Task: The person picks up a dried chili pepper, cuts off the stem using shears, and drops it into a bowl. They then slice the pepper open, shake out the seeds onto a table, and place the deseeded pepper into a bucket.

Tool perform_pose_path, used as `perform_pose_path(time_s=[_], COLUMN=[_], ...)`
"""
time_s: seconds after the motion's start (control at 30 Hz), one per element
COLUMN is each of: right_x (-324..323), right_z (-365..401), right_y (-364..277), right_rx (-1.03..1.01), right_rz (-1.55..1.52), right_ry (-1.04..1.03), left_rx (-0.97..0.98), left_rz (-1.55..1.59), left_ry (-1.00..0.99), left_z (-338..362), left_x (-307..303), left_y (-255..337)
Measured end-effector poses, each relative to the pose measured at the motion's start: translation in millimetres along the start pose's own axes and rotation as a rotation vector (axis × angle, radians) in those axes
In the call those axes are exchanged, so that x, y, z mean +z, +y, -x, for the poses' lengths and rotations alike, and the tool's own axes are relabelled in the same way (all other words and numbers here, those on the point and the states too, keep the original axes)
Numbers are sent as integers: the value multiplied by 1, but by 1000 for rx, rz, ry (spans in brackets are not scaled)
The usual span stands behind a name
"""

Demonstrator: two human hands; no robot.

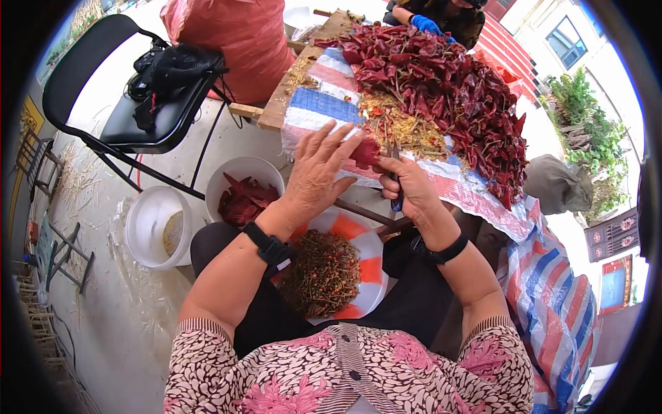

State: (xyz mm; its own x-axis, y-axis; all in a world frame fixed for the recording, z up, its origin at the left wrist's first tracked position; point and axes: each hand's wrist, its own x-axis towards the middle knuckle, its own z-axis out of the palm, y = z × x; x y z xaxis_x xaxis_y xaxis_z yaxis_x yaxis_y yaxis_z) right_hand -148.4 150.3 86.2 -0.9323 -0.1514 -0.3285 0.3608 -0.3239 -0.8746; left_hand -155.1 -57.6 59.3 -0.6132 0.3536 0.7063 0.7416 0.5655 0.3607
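Note:
My right hand (412, 188) is closed around a pair of scissors (393, 150). The blades point away from me, and a dark handle shows below the fingers. At the thumb tip of that hand is a dried red chili (366, 152). My left hand (321, 164) reaches to the same chili from the other side. Its fingers are stretched out, with the thumb apart from them; their undersides are hidden. Beneath both hands, a orange-and-white basin (372, 270) on my lap holds chili stems and seeds (321, 272).
Dried red chilies (441, 90) are heaped on a striped sheet (324, 103) over a table. Opposite, a person's blue-gloved hand (426, 25) shows. A pail (238, 165) with red chili pieces, a white bucket (148, 231), a chair (148, 127) and a red sack (241, 55) stand left.

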Motion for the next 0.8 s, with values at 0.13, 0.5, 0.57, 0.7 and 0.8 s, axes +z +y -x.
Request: perform_pose_path(time_s=[0.13,0.5,0.57,0.7,0.8], right_x=[12,3,4,7,15], right_z=[-2,-22,-22,-21,-20], right_y=[13,23,29,34,34], right_rx=[5,-126,-134,-193,-282], right_rz=[-38,-140,-110,81,231], right_ry=[-56,-76,-64,-34,-43], left_rx=[-69,-866,-935,-965,-960], left_rz=[141,1702,1874,1883,1748], left_ry=[-36,-70,-29,-91,-143], left_z=[7,-4,-9,-4,2], left_x=[25,21,18,23,27], left_y=[-11,-15,-13,-16,-16])
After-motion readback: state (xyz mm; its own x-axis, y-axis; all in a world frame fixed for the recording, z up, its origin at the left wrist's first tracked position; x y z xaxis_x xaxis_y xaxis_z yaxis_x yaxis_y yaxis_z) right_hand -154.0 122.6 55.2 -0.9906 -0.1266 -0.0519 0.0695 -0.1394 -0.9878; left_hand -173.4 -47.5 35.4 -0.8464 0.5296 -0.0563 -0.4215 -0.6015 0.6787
